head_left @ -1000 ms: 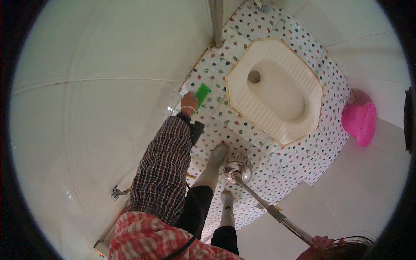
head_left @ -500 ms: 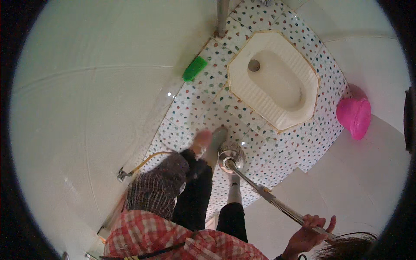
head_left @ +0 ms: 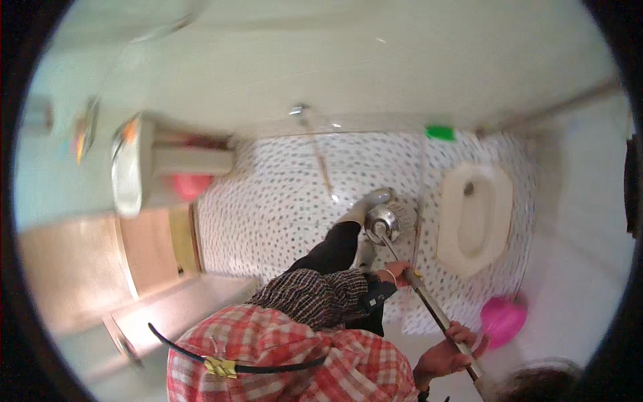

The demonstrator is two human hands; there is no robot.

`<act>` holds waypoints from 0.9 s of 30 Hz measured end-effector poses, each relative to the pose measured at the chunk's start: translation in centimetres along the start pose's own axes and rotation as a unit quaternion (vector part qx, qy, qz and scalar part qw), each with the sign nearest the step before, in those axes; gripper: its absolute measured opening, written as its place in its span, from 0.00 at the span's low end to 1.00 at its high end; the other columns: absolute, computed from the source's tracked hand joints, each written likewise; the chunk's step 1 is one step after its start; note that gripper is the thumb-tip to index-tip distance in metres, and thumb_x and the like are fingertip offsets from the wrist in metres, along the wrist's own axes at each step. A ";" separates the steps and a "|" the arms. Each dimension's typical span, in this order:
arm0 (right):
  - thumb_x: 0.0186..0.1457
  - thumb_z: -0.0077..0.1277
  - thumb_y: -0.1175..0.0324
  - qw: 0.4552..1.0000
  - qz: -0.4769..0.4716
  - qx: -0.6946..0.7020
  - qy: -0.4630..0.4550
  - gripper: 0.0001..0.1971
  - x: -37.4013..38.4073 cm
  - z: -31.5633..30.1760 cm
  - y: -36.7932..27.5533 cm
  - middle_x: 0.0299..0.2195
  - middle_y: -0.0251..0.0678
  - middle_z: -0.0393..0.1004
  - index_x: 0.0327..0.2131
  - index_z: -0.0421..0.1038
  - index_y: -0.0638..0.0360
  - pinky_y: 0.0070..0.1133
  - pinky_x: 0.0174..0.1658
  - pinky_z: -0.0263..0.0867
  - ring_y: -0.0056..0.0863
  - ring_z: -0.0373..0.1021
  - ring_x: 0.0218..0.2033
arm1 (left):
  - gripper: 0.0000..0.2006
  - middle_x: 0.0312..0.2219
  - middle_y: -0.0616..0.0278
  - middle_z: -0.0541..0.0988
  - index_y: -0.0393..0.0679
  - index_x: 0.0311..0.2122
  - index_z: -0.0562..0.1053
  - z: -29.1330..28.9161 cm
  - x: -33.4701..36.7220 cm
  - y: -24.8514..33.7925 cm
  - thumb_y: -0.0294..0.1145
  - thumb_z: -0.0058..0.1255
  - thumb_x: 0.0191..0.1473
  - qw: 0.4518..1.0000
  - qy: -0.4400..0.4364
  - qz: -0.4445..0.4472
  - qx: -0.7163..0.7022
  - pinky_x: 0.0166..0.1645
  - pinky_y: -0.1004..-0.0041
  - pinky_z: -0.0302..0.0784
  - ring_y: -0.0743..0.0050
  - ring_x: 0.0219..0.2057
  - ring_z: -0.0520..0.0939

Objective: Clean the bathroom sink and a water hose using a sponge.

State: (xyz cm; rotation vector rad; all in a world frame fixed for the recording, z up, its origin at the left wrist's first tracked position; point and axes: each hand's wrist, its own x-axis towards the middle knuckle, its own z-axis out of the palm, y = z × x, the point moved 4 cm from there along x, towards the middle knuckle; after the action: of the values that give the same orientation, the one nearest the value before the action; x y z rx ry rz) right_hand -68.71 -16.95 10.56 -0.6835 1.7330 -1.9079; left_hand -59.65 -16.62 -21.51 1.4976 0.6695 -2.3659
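A mop [head_left: 430,303] with a metal pole and a round shiny metal head slants from the lower right down to the floor. My left hand [head_left: 396,273] is closed around the middle of its pole, below a yellowish clip. Higher up the pole, near the lower edge of the picture, my right hand [head_left: 454,350] grips it with the fingers wrapped round. The mop head [head_left: 382,225] rests on the speckled tile floor [head_left: 268,201] beside my grey-shod foot [head_left: 376,196]. Whatever mop strands lie under the head barely show.
A squat toilet [head_left: 447,221] is set in the floor to the right, with a green brush [head_left: 440,132] by the wall. A pink bucket [head_left: 504,321] stands lower right. A wall tap [head_left: 299,109] has a thin hose hanging. Leftward are a pedestal washbasin [head_left: 127,167], a red basin [head_left: 191,185] and a wooden door [head_left: 80,258].
My view has swung left, bringing the washbasin and door in. My left hand has come from beside my leg onto the mop pole; my right hand keeps its hold.
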 end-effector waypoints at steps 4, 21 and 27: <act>0.50 0.32 0.45 0.991 0.027 0.015 -0.128 0.32 -2.4 1.3 -1.5 0.22 0.31 0.56 0.49 0.45 0.60 0.27 0.40 0.55 0.26 0.57 0.26 | 0.12 0.27 0.52 0.72 0.37 0.35 0.66 -4.2 -7.1 3.6 0.33 0.42 0.47 0.829 -0.006 0.338 0.445 0.30 0.59 0.74 0.60 0.27 0.75; 0.44 0.46 0.58 0.335 -0.240 -0.377 -0.830 0.29 -31.3 28.2 4.9 0.28 0.46 0.66 0.49 0.50 0.57 0.30 0.34 0.60 0.43 0.64 0.32 | 0.11 0.17 0.56 0.68 0.37 0.26 0.61 -37.6 -25.9 12.0 0.20 0.50 0.37 0.744 -0.052 0.527 -0.408 0.20 0.62 0.71 0.58 0.20 0.74; 0.38 0.50 0.64 0.268 -0.150 -0.416 -0.856 0.27 -47.4 36.3 10.4 0.30 0.52 0.67 0.43 0.54 0.62 0.34 0.35 0.60 0.49 0.64 0.34 | 0.10 0.16 0.60 0.70 0.38 0.25 0.68 -44.7 -40.2 14.1 0.30 0.55 0.38 0.838 0.135 0.401 -0.344 0.16 0.73 0.64 0.71 0.18 0.71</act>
State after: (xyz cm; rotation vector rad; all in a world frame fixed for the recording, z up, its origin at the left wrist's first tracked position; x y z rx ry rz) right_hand -8.91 -15.11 0.65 -2.1656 0.5585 0.6446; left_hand -1.00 -6.86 -4.85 1.3756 0.6645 -1.1242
